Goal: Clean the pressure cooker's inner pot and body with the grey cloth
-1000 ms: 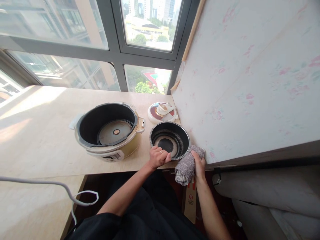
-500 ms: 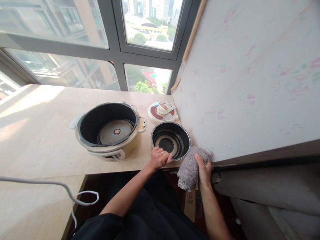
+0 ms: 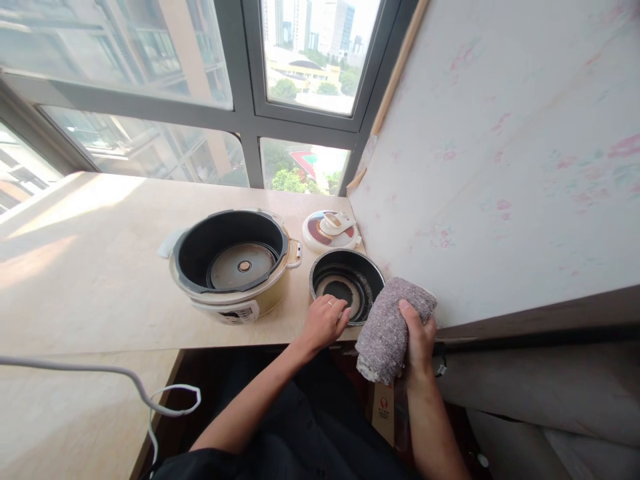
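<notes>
My right hand (image 3: 419,337) grips a folded grey-brown cloth (image 3: 387,327), thumb on top, to the right of a black inner pot (image 3: 373,273). The pot stands upright near the counter's front edge, with a pale ring on its dark bottom. My left hand (image 3: 326,321), wearing a ring, is curled over the pot's near rim and hides that part of it. To the left sits the open pressure cooker body (image 3: 273,300), its dark inside showing a round metal plate. Behind the pot lies the cooker's lid (image 3: 325,233), white and reddish-brown with a handle.
The pale wooden counter (image 3: 125,280) runs along the window (image 3: 310,60). A flowered wall (image 3: 500,167) closes off the right side. A grey cable (image 3: 90,365) loops at lower left. Below the counter edge stands a brown cardboard piece (image 3: 383,413).
The view has shifted, so the counter items appear a little farther right. My right hand has turned the cloth slightly and raised it beside the pot. My left hand's fingers have shifted at the rim.
</notes>
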The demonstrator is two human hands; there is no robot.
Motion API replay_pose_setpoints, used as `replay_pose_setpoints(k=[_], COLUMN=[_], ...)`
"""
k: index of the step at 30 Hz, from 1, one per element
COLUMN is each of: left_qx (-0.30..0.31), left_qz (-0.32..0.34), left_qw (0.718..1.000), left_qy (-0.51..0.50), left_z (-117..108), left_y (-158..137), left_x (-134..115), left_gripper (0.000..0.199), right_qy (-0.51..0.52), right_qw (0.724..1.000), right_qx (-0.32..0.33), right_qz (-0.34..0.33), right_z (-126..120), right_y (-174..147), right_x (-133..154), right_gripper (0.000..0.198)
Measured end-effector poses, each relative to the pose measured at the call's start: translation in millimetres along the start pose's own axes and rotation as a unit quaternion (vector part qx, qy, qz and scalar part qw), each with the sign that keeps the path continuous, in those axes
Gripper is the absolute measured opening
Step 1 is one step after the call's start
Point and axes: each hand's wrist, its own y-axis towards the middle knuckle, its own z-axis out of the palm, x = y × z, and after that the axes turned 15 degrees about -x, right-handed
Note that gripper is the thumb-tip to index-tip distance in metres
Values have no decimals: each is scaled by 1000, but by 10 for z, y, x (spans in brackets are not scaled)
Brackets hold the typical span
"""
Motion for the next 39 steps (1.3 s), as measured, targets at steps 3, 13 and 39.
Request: replay_pose_setpoints(k=[3, 13, 39], left_qx=[-31, 38, 22], left_qz=[-50, -275, -306], left_qw=[994, 932, 943], left_qy=[-95, -235, 131], left_z=[-289, -1284, -2279], left_y=[112, 432, 1352], left_x=[-97, -209, 1653], left_gripper=[21, 81, 54], right_qy=[11, 39, -99], right_qw=[999, 983, 894], right_qx=[33, 168, 370], right_qz=[-9, -65, -230], right_z=[136, 906, 2528], right_y=[-97, -758, -507], right_x=[120, 469, -126], right_gripper=[52, 57, 72])
